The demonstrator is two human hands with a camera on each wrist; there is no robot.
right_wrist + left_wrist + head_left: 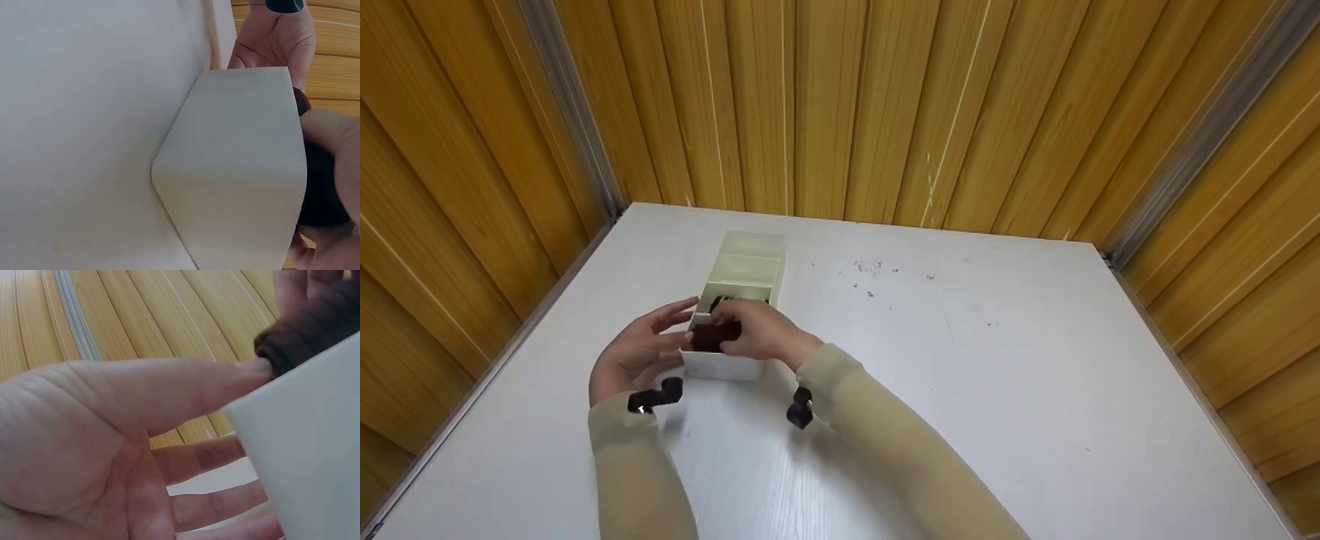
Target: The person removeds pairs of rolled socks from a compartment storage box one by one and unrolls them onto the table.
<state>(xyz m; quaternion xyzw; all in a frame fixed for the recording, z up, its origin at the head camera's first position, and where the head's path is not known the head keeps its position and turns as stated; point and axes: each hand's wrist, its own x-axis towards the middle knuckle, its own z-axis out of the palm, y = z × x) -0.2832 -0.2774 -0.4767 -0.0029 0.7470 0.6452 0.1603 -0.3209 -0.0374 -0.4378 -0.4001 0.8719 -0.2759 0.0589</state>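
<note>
A long white divided box [722, 365] stands on the table to the left of its middle. In its near compartment lies a dark brown fabric roll [706, 337], ribbed in the left wrist view [315, 326]; whether it is a sock I cannot tell. My right hand [761, 330] grips the roll from above, at the right side. At the box's left side is my left hand [641, 349], its thumb straight and touching the end of the roll by the rim. Its other fingers stretch along the box's outer side. A black-and-white item [721, 301] shows in the compartment behind, partly hidden by my right hand.
The two far compartments [746, 268] of the box show bare pale floors. Small dark marks [868, 266] dot the white table [960, 390]. Wood-patterned walls [825, 112] rise at the back and both sides. A black wrist mount [800, 409] sits on each sleeve.
</note>
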